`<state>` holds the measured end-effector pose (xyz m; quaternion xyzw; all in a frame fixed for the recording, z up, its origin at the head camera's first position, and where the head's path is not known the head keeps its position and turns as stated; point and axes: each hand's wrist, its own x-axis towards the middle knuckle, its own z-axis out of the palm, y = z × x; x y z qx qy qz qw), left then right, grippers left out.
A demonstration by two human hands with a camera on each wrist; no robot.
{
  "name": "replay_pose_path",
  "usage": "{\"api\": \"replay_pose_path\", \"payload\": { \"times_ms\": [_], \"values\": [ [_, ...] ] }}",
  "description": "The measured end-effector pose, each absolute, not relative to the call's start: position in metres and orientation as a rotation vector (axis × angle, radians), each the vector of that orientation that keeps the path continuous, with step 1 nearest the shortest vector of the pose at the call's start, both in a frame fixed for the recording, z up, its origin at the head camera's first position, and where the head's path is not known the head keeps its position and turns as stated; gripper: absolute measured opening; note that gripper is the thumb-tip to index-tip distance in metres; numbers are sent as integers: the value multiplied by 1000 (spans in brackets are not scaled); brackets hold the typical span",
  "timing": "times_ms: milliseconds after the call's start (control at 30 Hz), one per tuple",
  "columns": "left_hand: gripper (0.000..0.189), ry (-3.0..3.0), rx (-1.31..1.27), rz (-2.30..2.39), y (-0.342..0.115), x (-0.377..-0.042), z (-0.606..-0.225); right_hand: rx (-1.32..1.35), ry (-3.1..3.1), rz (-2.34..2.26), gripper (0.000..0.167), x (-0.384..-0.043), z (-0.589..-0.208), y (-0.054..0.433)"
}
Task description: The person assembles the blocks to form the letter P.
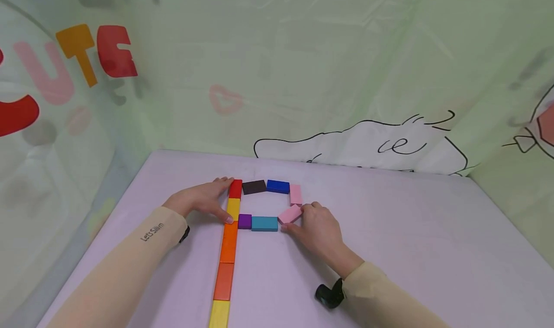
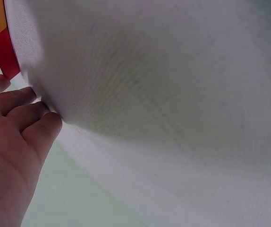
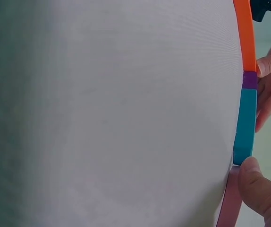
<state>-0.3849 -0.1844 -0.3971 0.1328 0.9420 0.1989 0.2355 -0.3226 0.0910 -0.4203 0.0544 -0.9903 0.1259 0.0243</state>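
Observation:
In the head view my left hand (image 1: pixel 203 198) spreads along the left side of a column of blocks. Its fingertips touch the red block (image 1: pixel 235 189) at the top, and its thumb lies by the lower end of the yellow block (image 1: pixel 233 208). My right hand (image 1: pixel 319 229) pinches a slanted pink block (image 1: pixel 290 214) between thumb and fingers. That block's near end is close to the teal block (image 1: pixel 264 223); its far end lies below an upright pink block (image 1: pixel 295 195). In the right wrist view the right thumb (image 3: pixel 256 184) rests against the pink block (image 3: pixel 230 203).
A black block (image 1: pixel 254 187) and a blue block (image 1: pixel 278 186) form the loop's top. A purple block (image 1: pixel 245 221) joins the teal one to the column. Orange blocks (image 1: pixel 228 242) continue it downward. Printed curtains (image 1: pixel 303 68) hang behind the lilac-covered table (image 1: pixel 411 232).

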Motion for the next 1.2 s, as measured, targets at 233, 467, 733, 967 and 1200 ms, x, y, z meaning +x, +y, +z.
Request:
{"api": "replay_pose_path", "payload": {
  "times_ms": [233, 467, 733, 967, 1200],
  "values": [
    [111, 2580, 353, 552, -184, -384, -397, 163, -3071, 382, 70, -322, -421, 91],
    [111, 2581, 365, 541, -183, -383, -396, 159, -3072, 378, 69, -322, -421, 91],
    [111, 2578, 357, 546, -182, -384, -397, 161, -3068, 369, 67, -321, -421, 92],
    [111, 2578, 365, 535, -180, -385, -397, 159, -3077, 365, 71, -320, -420, 94],
    [112, 2576, 369, 550, -183, -384, -400, 189, -3106, 428, 70, -318, -415, 100]
  ]
}}
